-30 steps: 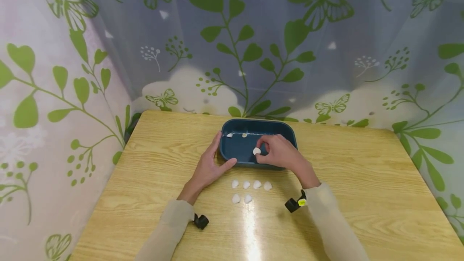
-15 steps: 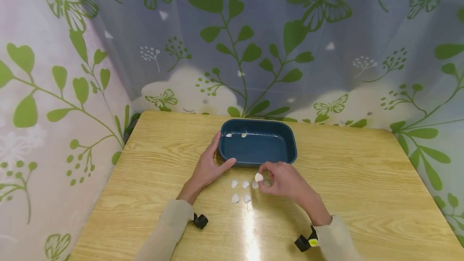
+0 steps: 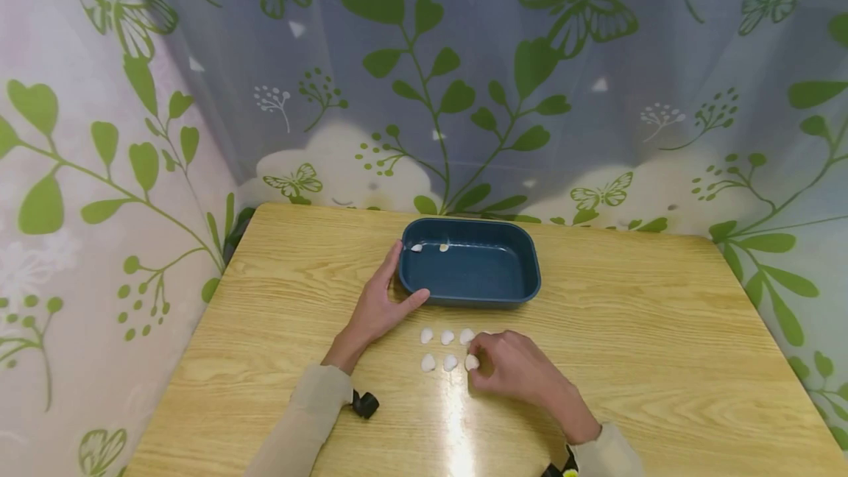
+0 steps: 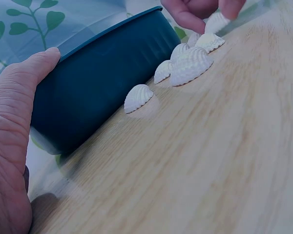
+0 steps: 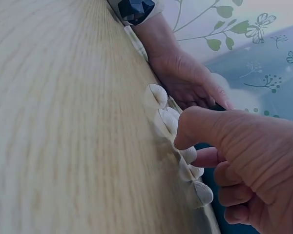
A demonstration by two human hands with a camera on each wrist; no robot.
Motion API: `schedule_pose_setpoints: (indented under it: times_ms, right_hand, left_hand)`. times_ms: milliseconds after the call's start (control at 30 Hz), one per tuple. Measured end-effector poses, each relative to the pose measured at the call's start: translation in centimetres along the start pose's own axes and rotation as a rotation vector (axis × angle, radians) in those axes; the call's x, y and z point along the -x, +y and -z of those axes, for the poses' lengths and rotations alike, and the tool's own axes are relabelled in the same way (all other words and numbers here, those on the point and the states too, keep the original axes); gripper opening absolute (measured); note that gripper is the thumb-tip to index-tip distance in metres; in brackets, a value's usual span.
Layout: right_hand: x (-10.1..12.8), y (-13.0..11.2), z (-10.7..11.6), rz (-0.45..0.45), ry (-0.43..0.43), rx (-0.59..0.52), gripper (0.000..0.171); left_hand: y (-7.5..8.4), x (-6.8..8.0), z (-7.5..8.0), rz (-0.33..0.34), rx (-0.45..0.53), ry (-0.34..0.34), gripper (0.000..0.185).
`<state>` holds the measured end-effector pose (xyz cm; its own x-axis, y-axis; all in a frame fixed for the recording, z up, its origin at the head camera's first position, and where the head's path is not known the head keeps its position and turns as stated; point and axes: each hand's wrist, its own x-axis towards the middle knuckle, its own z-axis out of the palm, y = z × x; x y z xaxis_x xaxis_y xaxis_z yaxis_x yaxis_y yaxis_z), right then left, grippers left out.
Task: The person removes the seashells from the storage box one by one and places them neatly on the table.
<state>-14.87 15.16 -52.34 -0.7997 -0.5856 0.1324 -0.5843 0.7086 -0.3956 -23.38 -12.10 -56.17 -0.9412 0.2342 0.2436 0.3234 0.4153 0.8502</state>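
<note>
A dark blue tray stands on the wooden table, with two small white shells at its far left inner wall. My left hand rests with straight fingers against the tray's left front corner, thumb along the front wall. In front of the tray, white shells lie in two rows. My right hand pinches one white shell at the right end of the nearer row, low over the table. The left wrist view shows that pinched shell between fingertips.
The table is light wood with a glossy glare strip near me. Leaf-and-butterfly curtains close off the back and left sides. Black wrist camera mounts sit on both sleeves.
My right hand took a shell out of the tray, drew it toward me and lowered it to the nearer row of shells. The left hand and tray stayed still.
</note>
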Motion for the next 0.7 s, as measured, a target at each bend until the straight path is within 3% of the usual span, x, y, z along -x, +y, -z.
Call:
schedule_pose_setpoints:
  times_ms: [200, 400, 700]
  right_hand:
    - [0.2, 0.0, -0.2, -0.001, -0.001, 0.048, 0.014]
    - [0.2, -0.3, 0.3, 0.000, 0.009, 0.007, 0.015]
    - [-2.2, 0.0, 3.4, 0.117, 0.242, -0.002, 0.005]
  left_hand:
    - [0.0, 0.0, -0.1, -0.006, 0.002, -0.007, 0.099]
    - [-0.1, 0.0, -0.2, -0.005, -0.001, -0.009, 0.101]
    - [0.0, -0.1, -0.1, 0.002, 0.008, -0.012, 0.099]
